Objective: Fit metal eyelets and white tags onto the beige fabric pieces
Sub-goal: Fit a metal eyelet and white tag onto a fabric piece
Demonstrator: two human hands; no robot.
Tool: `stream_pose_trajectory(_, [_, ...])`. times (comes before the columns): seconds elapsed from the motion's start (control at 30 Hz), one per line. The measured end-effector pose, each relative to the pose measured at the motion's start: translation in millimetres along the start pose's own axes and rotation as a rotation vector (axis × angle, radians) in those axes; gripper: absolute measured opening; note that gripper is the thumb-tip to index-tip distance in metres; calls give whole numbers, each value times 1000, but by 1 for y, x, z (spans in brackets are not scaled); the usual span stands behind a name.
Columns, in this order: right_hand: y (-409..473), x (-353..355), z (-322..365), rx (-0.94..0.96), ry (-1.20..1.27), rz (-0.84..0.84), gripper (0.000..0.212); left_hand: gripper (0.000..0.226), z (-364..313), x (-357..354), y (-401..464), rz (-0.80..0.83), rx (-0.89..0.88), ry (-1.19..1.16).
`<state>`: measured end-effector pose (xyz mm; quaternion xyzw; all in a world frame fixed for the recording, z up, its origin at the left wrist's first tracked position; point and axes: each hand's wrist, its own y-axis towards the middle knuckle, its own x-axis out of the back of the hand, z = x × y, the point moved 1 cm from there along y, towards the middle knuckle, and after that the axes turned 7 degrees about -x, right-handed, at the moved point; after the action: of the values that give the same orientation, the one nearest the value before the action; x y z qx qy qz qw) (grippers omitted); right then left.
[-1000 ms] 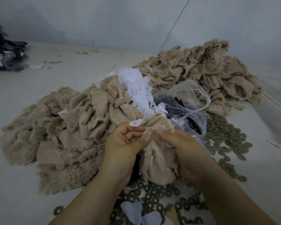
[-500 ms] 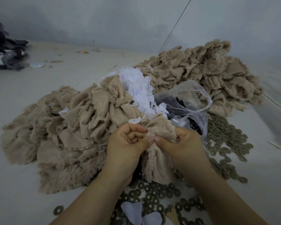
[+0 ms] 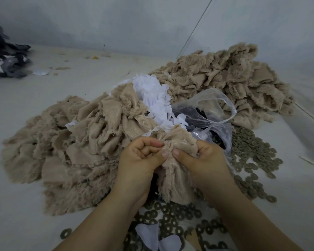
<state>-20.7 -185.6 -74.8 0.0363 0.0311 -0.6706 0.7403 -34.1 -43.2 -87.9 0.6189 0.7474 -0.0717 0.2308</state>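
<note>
Both hands meet on one beige fabric piece [image 3: 176, 180] held up in front of me. My left hand [image 3: 140, 160] pinches its top edge between thumb and curled fingers. My right hand [image 3: 201, 158] grips the same bunched edge from the right, thumb pressed near the left thumb. A small white tag [image 3: 150, 133] pokes out just above the left fingers. A heap of white tags [image 3: 152, 95] lies behind. Metal eyelets [image 3: 252, 154] are scattered at the right and below my hands [image 3: 170, 220]. Whether an eyelet sits inside the fabric is hidden.
A big pile of beige pieces [image 3: 71, 145] spreads to the left, another pile [image 3: 225, 78] at the back right. A clear plastic bag [image 3: 210, 115] with dark contents lies behind my right hand. Dark cloth [image 3: 4, 58] sits far left on the pale floor.
My right hand has closed in on the fabric edge beside the left thumb and curled tighter. The white tag above the left fingers has sunk lower into the bunched fabric.
</note>
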Motion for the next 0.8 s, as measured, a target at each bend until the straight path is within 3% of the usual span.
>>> stream_pose_trajectory(0.13, [0, -1, -2, -23, 58, -5, 19, 29, 1, 1, 0, -23, 15, -31])
stream_pose_trajectory(0.5, [5, 2, -10, -100, 91, -4, 13, 20, 4, -1, -1, -82, 8, -65])
stream_pose_trajectory(0.67, [4, 4, -9, -62, 93, 39, 18, 22, 6, -2, -3, -94, -69, 188])
stream_pose_trajectory(0.8, [4, 6, -7, -32, -34, -30, 29, 24, 4, -7, -7, -79, -181, 432])
